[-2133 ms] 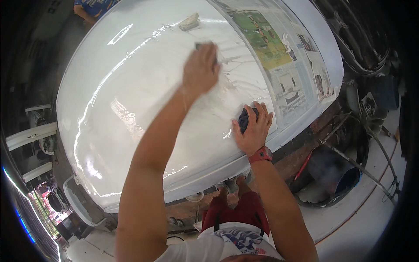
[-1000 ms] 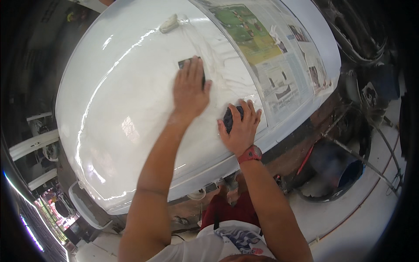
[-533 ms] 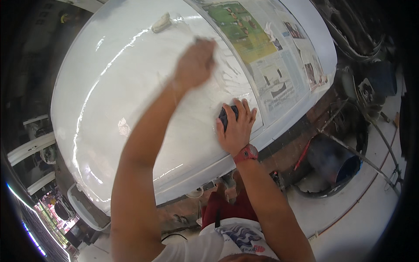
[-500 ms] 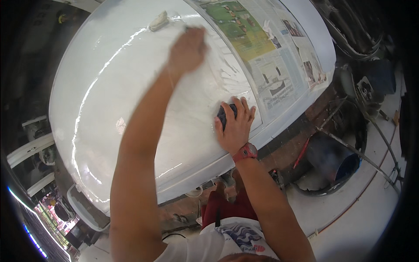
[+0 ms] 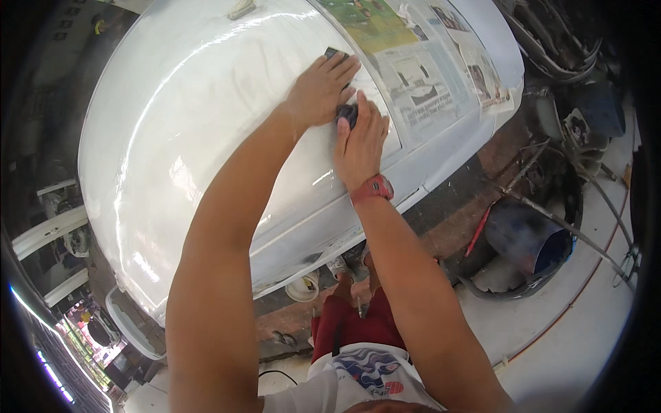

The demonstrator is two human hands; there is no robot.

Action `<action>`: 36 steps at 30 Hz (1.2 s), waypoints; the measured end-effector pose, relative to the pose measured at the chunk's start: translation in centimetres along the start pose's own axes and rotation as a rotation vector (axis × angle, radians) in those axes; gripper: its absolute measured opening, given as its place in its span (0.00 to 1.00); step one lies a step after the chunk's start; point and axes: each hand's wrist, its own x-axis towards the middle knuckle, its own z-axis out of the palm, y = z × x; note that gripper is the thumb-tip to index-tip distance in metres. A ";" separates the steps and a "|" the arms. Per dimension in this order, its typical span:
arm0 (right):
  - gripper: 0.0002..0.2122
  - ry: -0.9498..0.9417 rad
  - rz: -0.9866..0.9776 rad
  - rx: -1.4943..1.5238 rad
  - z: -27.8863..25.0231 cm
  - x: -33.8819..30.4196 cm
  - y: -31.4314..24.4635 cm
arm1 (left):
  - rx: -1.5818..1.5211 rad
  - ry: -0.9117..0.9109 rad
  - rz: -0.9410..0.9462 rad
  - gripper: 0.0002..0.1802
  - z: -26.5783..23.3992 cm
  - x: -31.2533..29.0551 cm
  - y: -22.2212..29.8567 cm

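Note:
A glossy white car body panel (image 5: 172, 131) lies before me, wet and streaked where my hands work. My left hand (image 5: 318, 93) presses flat on the panel, a dark sheet of sandpaper (image 5: 335, 52) showing at its fingertips. Close beside it, my right hand (image 5: 363, 141) is curled round a dark wadded cloth (image 5: 348, 115) that rests on the panel; much of the cloth is under the fingers. A red watch (image 5: 372, 188) is on my right wrist. Taped newspaper (image 5: 423, 86) covers the section right of both hands.
A pale block or folded cloth (image 5: 241, 9) lies at the panel's far edge. Below the near edge stands a small white bucket (image 5: 303, 287) by my feet. To the right are a blue drum (image 5: 527, 237), metal rods and dark parts.
My left hand has come nearer and to the right, beside my right hand. My right hand has slid farther up the panel with the dark cloth. The view has shifted slightly.

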 end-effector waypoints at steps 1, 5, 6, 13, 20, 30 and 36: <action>0.31 0.040 0.034 0.055 -0.1 0.1 0.2 | -0.022 -0.030 -0.033 0.30 -1.1 -1.2 1.8; 0.25 0.076 0.014 0.139 -0.4 0.1 0.0 | -0.056 -0.074 -0.148 0.27 -6.7 -8.5 7.6; 0.24 0.049 -0.011 0.127 -0.8 -0.4 0.3 | -0.065 -0.058 -0.164 0.26 -8.0 -10.5 8.8; 0.21 -0.246 0.130 0.769 -2.5 -5.0 -8.6 | -1.412 0.632 -1.111 0.29 -20.0 -17.3 11.4; 0.20 -0.555 0.335 0.987 -6.5 0.3 -7.8 | -0.024 -0.086 -0.790 0.26 -14.4 -21.1 14.2; 0.33 -0.485 -0.565 -0.194 -1.8 2.8 1.3 | 0.118 0.055 -0.853 0.28 -14.1 -34.5 11.9; 0.35 -0.486 -0.532 -0.070 -2.4 0.4 -0.5 | 0.080 0.060 -0.877 0.32 -14.7 -35.2 11.7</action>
